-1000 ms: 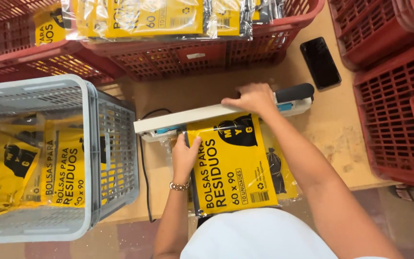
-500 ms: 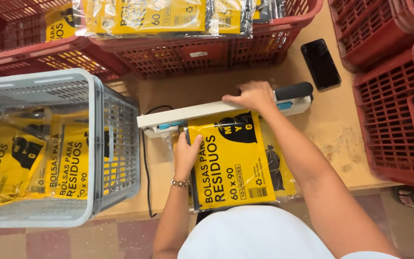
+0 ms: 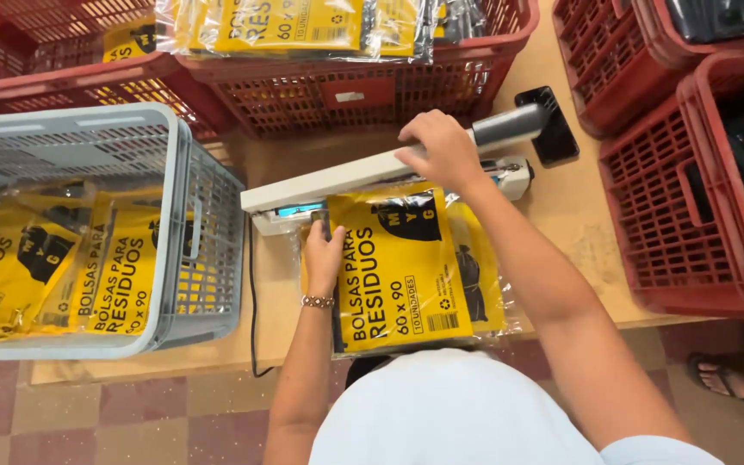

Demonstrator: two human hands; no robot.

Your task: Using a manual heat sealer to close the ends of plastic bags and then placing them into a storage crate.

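A white bar-shaped heat sealer lies across the wooden table. My right hand grips its raised arm near the grey handle. A yellow and black packet of bags in clear plastic lies under the arm, its top edge at the sealer's jaw. My left hand rests on the packet's left edge, fingers pinching the plastic by the jaw.
A grey plastic crate at the left holds several yellow packets. Red crates stand behind and at the right. A black phone lies past the sealer's handle. A sandalled foot shows at the lower right.
The sealer's arm has risen a little under my right hand. My left hand stays at the packet's left edge.
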